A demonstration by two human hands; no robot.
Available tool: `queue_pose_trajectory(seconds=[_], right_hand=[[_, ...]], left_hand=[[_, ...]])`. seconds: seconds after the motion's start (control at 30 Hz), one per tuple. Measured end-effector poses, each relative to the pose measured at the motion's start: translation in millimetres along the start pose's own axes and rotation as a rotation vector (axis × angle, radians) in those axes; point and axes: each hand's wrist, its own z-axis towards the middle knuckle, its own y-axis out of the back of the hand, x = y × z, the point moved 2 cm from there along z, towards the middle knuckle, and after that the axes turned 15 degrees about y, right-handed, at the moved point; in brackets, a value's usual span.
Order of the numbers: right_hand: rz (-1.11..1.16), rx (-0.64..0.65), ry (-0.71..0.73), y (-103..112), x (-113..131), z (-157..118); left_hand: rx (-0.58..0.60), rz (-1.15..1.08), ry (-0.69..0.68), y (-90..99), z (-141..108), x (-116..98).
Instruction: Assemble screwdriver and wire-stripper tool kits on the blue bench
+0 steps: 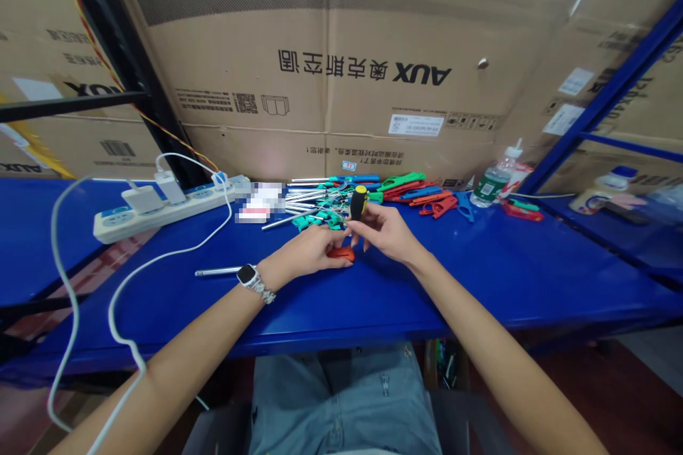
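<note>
My left hand [312,250] is closed around an orange plastic handle-like piece [341,254] just above the blue tabletop. My right hand [387,233] is closed beside it, with a stubby screwdriver [358,203] standing upright at its fingers; its grip is black with a yellow top. The thumb and fingertips pinch together below that grip, close to my left fingertips. The screwdriver's tip is hidden by the hands. A silver metal rod [218,271] lies on the table by my left wrist. Behind my hands is a pile of metal rods with teal ends [314,202].
Red, blue and green plastic pieces [421,192] lie at the back right, near a clear bottle [489,181] with a nozzle. A white power strip [171,207] with plugs and cables sits at the left. Large cardboard boxes [341,114] stand behind the blue table [480,277].
</note>
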Motion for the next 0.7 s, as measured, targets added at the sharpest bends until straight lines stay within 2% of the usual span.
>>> queue_pose_trajectory(seconds=[0.2,0.27,0.37,0.4,0.47,0.57,0.63,0.7], right_hand=[[0.018,0.057,0.029,0,-3,-3],[0.005,0.054,0.030,-2,-4,-3],[0.007,0.057,0.028,-5,-3,-2],[0.013,0.062,0.033,-5,-3,-2],[0.019,0.057,0.043,-4,-2,-1],[0.022,0.038,0.041,-2,-2,-2],[0.032,0.035,0.045,-2,-1,-3],[0.031,0.042,0.058,-6,-1,-4]], left_hand=[[-0.003,-0.028,0.038,0.3,0,7],[-0.097,-0.093,0.049,11.2,0,4],[-0.362,-0.311,0.042,39.4,3,-10],[-0.389,-0.397,0.009,48.0,6,-17],[-0.307,-0.501,-0.025,59.6,15,-30],[-0.170,-0.502,-0.078,64.9,29,-42],[-0.150,-0.518,-0.089,63.0,35,-43],[-0.187,-0.565,-0.088,59.1,38,-40]])
